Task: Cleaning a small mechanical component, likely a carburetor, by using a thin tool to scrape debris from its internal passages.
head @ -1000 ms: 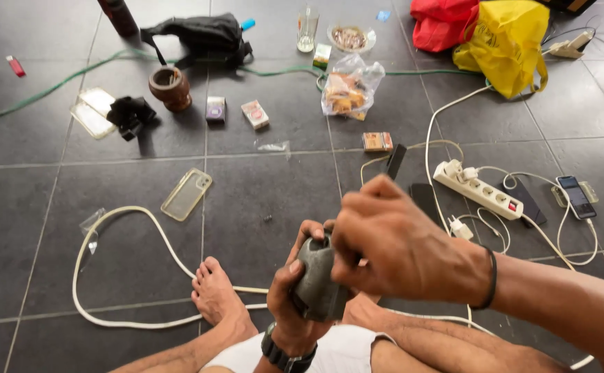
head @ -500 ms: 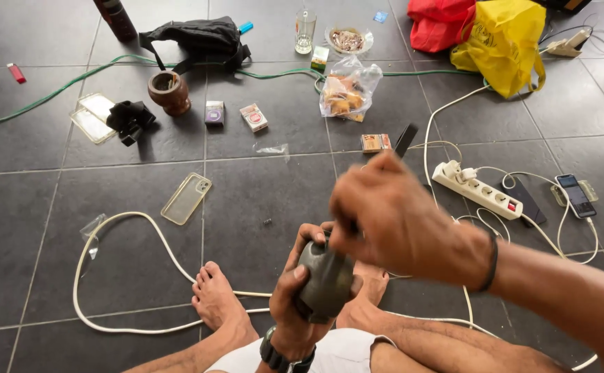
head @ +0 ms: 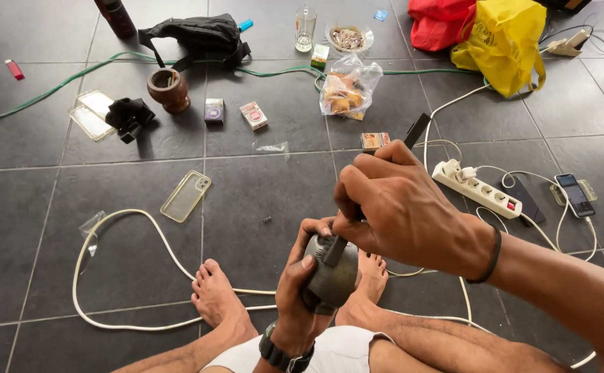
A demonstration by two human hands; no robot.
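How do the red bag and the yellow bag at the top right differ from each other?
The red bag lies farther back, cut off by the picture's top edge; the yellow bag lies in front, overlapping it. The yellow bag shows a handle loop; the red bag shows none. Both are crumpled and lie on the dark tiled floor.

The left hand [head: 300, 290] grips a grey rounded motor part [head: 331, 276] above the person's bare feet. The right hand [head: 398, 211] holds a dark brush-like tool [head: 374, 197], its tip pressed onto the part's top. Beyond the part lie a clear phone case [head: 186, 196] to its left and a white power strip [head: 478, 188] to its right.
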